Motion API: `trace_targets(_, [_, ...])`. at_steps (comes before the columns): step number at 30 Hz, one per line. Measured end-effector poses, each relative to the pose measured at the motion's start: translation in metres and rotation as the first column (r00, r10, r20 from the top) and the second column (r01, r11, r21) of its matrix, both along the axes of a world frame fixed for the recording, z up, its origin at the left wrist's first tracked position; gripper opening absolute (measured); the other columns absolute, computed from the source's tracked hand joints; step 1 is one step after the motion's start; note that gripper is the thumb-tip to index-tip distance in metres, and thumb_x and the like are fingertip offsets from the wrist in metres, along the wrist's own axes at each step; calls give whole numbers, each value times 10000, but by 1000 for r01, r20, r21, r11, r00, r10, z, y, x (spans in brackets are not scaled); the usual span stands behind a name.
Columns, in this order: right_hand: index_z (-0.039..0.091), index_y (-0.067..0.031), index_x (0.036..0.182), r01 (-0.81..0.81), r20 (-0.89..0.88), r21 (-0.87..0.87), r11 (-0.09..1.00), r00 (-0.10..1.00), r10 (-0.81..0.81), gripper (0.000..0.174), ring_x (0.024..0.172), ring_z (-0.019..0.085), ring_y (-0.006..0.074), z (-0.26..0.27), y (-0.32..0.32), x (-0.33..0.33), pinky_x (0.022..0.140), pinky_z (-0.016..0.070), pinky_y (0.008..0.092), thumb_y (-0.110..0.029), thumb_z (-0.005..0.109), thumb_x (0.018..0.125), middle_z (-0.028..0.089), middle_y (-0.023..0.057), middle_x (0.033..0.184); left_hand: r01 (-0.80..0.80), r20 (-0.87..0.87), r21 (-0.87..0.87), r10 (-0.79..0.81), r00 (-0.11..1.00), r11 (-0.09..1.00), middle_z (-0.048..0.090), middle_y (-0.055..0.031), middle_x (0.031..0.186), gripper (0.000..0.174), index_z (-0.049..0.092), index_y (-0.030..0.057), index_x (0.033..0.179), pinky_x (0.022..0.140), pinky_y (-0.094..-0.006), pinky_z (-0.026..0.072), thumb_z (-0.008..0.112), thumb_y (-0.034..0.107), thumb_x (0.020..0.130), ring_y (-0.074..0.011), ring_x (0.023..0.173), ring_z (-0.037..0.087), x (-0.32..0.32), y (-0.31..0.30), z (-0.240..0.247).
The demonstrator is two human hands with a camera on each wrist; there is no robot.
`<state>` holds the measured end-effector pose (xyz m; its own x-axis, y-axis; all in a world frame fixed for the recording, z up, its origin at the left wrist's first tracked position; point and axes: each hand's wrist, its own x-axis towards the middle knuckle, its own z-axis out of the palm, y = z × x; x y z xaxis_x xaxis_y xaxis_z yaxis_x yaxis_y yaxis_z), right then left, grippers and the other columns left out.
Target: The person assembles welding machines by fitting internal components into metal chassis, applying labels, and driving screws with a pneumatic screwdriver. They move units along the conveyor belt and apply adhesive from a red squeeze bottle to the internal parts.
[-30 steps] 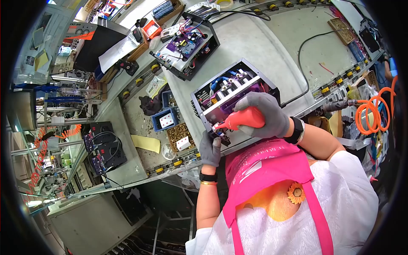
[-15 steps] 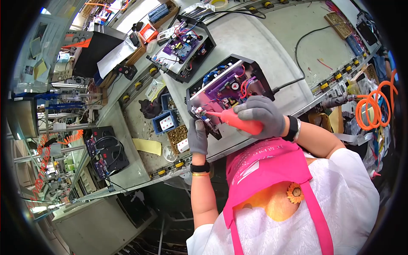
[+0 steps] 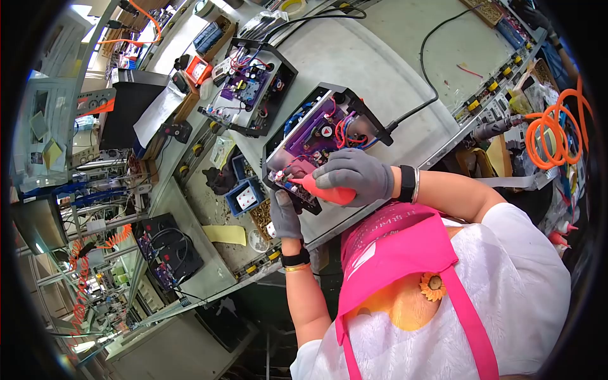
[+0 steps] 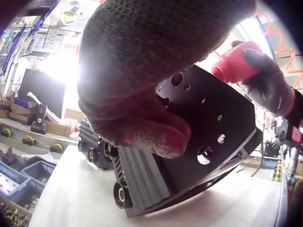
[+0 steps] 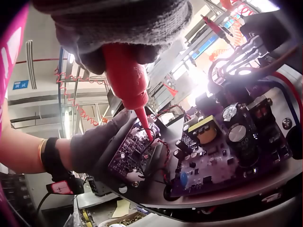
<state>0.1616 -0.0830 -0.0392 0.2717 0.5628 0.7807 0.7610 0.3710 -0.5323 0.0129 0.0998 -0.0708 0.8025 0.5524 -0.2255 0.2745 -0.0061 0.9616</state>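
A black open chassis with purple circuit boards (image 3: 310,135) stands tilted on the grey work surface. The gloved right hand (image 3: 356,178) grips a red squeeze bottle (image 5: 124,75), whose nozzle points down at a small board (image 5: 134,144) at the chassis end; whether the tip touches it I cannot tell. The gloved left hand (image 3: 285,214) holds that end of the chassis. In the left wrist view its fingers (image 4: 158,137) curl over the black outer panel (image 4: 208,111), beside a ribbed heat sink (image 4: 142,175).
A second open chassis (image 3: 250,88) stands behind and left. Blue bins (image 3: 244,197), a yellow sheet (image 3: 225,235) and rollers along the rail lie to the left. A black cable (image 3: 415,115) runs from the chassis to the right. An orange coiled hose (image 3: 557,136) hangs at the right.
The chassis has been turned and tilted, so its purple boards face up more. Both hands have shifted left in the head view, the bottle still gripped.
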Motion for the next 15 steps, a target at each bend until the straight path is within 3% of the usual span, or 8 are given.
trace_targets(4, [539, -94, 1050, -21, -86, 7, 1000, 996, 22, 548, 801, 594, 300, -2, 4, 3, 676, 500, 372, -61, 739, 541, 605, 80, 970, -36, 79, 19, 34, 996, 999, 634, -18, 997, 848, 481, 74, 1260, 474, -160, 365, 446, 767, 773, -44, 698, 571, 7, -8, 6])
trace_targets(9, [540, -96, 1047, -26, -196, -69, 997, 980, 12, 609, 849, 608, 303, 2, 7, 10, 701, 501, 380, -29, 752, 480, 620, 73, 961, 7, 35, 6, -7, 999, 1000, 647, -2, 922, 834, 497, 72, 1250, 443, -156, 317, 430, 762, 785, -21, 589, 519, 8, -8, 14])
trace_targets(15, [540, -89, 1040, -4, -205, -10, 1000, 979, 2, 582, 805, 604, 304, 23, -11, 12, 695, 482, 379, -26, 739, 496, 618, 76, 921, -5, 3, 94, 5, 1000, 996, 626, 2, 733, 745, 544, 64, 1150, 420, -170, 285, 371, 719, 841, -13, 497, 457, 4, -2, 7])
